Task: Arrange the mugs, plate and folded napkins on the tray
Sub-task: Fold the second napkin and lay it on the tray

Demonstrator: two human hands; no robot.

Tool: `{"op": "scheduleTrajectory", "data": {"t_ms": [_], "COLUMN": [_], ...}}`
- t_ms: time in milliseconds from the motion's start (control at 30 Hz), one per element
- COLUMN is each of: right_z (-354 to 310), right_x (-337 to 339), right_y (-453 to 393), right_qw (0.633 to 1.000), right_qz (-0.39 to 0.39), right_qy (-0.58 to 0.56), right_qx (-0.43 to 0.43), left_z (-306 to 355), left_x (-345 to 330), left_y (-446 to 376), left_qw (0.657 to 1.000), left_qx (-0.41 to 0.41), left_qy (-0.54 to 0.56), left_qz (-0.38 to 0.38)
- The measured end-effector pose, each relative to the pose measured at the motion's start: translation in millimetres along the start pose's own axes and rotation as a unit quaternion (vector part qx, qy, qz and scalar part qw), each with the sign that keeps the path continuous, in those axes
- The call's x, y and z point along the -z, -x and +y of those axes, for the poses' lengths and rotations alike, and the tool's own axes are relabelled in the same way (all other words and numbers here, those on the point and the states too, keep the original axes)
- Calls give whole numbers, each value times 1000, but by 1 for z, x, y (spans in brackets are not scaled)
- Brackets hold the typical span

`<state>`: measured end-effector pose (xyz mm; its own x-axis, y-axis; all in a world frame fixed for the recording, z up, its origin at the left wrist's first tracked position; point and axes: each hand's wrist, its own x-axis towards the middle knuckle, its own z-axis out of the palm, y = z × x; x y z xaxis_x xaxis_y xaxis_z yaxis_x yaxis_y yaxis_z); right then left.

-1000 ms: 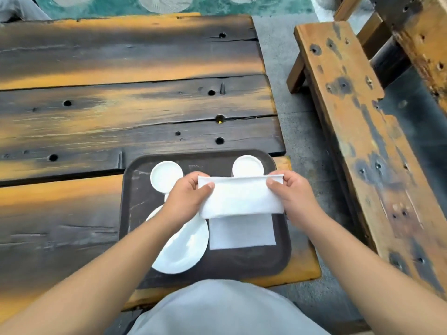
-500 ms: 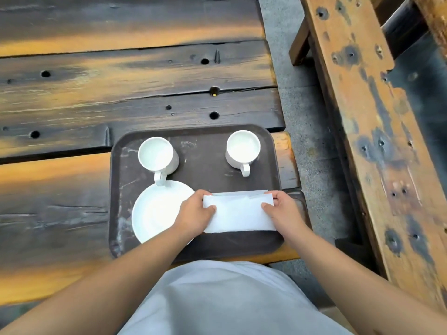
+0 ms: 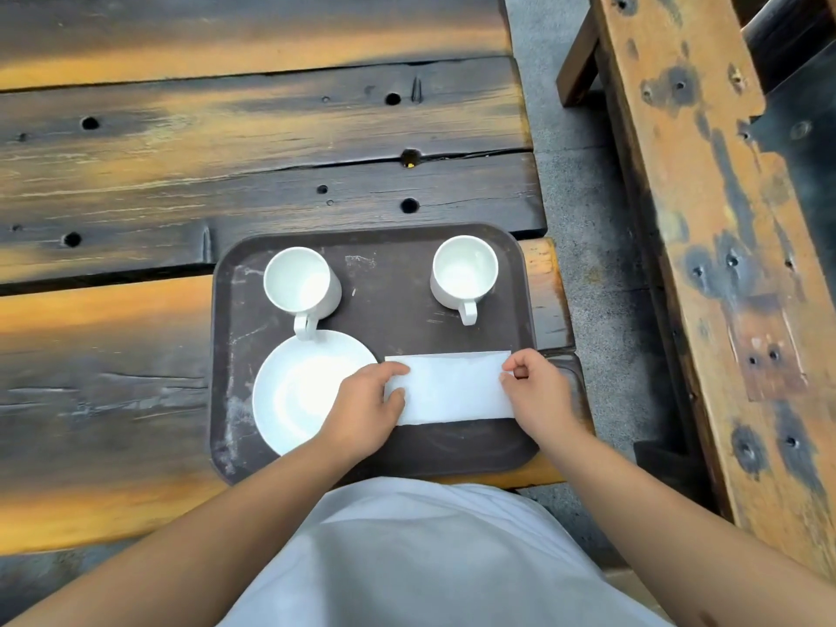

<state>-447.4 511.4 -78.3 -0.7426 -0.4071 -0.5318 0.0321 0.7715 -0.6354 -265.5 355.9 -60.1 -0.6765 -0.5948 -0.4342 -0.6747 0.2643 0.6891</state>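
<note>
A dark brown tray [image 3: 389, 287] lies at the near right end of the wooden table. Two white mugs stand at its far side, one on the left [image 3: 301, 282] and one on the right [image 3: 463, 271], handles towards me. A white plate [image 3: 294, 391] rests at the near left. The folded white napkins [image 3: 452, 386] lie flat at the near right of the tray, one on the other. My left hand [image 3: 366, 405] pinches their left end, partly over the plate. My right hand [image 3: 536, 391] pinches the right end.
The weathered plank table [image 3: 226, 151] stretches left and away. A wooden bench [image 3: 705, 219] runs along the right, across a strip of grey floor [image 3: 574, 183]. My pale shirt [image 3: 429, 558] fills the lower middle, against the table's edge.
The napkin that both hands held up over the tray has come down onto the one lying there. The camera has tilted down and closer, so the mugs show fully.
</note>
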Motion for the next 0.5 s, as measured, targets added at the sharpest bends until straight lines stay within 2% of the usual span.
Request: {"op": "scheduleTrajectory", "data": {"t_ms": [267, 500], "right_z": [3, 4], "right_x": [3, 4], "right_y": [1, 6], "right_qw": [1000, 995], "right_qz": [-21, -48], "right_qy": [8, 77], "right_qx": [9, 53], "left_z": [3, 6], "left_x": [-4, -5], "left_y": [3, 6], "left_qw": [992, 982], "left_qx": [-25, 2], "left_qy": [-111, -171], "left_qz": [-52, -85]}}
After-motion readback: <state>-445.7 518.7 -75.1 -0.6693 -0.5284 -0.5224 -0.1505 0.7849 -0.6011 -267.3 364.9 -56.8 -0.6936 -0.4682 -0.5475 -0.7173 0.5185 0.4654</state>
